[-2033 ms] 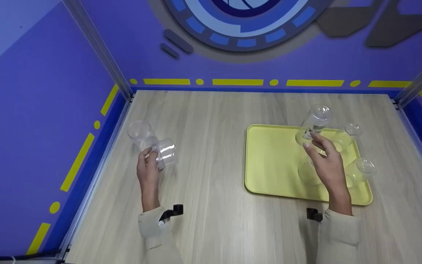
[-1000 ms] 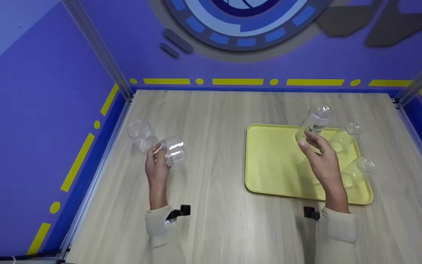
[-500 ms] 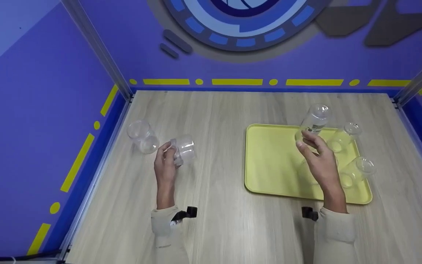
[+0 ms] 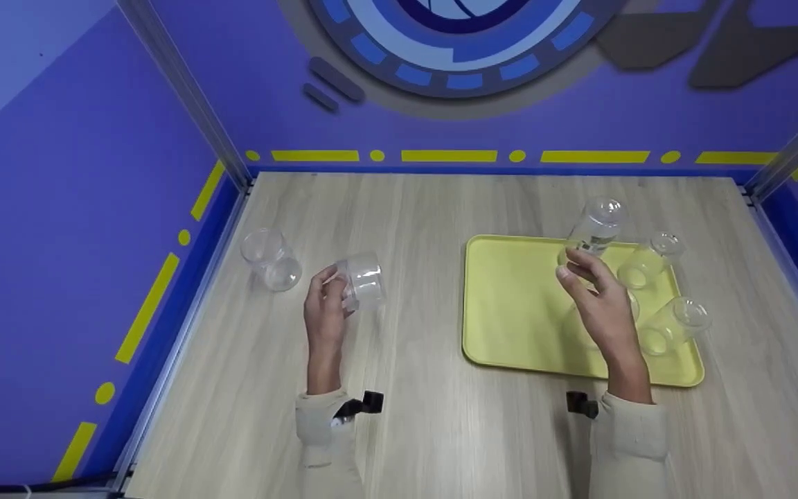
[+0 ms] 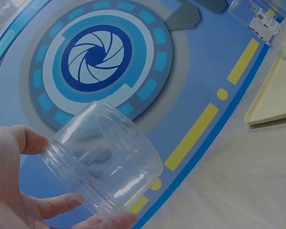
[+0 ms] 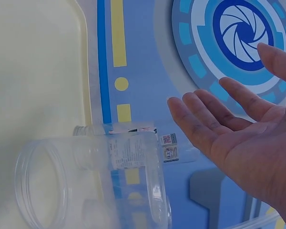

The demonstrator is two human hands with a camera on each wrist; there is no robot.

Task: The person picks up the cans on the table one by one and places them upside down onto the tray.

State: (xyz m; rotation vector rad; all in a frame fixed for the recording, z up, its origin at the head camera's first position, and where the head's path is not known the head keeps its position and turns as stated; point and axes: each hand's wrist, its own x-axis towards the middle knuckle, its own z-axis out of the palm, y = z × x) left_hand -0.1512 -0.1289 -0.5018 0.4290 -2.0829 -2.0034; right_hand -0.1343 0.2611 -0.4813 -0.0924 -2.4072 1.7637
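**Clear plastic jar point(image 4: 369, 284) held by its ribbed rim over a wood-grain bench point(image 4: 427, 374)**

The jar is a short, smooth-walled cylinder with a rounded shoulder, tipped on its side, its closed end facing away from the left hand point(image 4: 326, 315). That hand's fingers point(image 5: 59, 205) and thumb point(image 5: 31, 142) grip the ribbed band. Just left of the hand, a see-through upright jar point(image 4: 264, 253) stands on the pale bench.

Well to the right lies a matte yellow tray point(image 4: 510, 298), rectangular with rounded corners and a low lip. It carries several transparent containers: a tall labelled bottle point(image 4: 600, 220) at the back, two slimmer vessels point(image 4: 683, 320) toward the right edge, and another partly hidden behind the right hand point(image 4: 607, 312). That hand is above the tray, palm bare, fingers loosely extended and thumb apart.

Both forearms wear off-white cloth sleeves point(image 4: 627, 436). Behind rises a flat violet-blue wall point(image 4: 406, 128) printed with yellow dashes and dots.
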